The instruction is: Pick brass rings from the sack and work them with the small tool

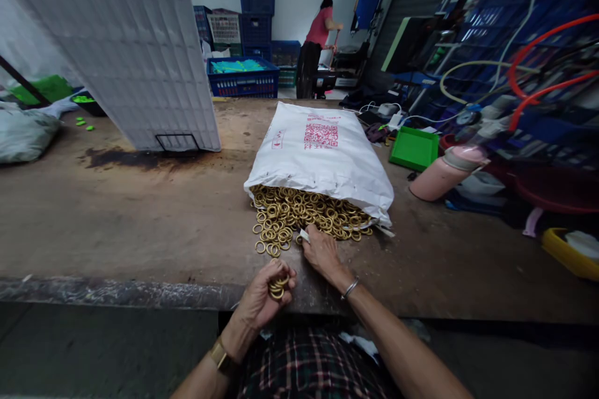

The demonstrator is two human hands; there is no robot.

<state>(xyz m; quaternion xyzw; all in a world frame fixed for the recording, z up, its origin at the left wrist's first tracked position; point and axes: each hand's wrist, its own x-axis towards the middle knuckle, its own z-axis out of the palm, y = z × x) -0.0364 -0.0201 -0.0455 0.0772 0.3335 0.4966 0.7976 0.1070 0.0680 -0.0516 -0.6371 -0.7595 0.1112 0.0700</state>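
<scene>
My left hand (264, 291) is cupped near the table's front edge, its fingers curled round several brass-coloured rings (277, 287). Past it, a heap of the same rings (276, 224) spills from the mouth of a white sack (304, 165) lying on its side, printed in red. My right hand (322, 252) reaches to the front of that heap, fingers bent and closed at a ring (299, 240); the far fingertips are hidden. Something small and white (304, 235) shows at the fingers of this hand, too small to name.
A white ribbed panel (154, 62) stands on the wooden table (116, 224) at left. To the right are a green tray (414, 148), a pink bottle (442, 173) and a yellow container (568, 254). Blue crates (243, 80) and another person (318, 30) are behind the table.
</scene>
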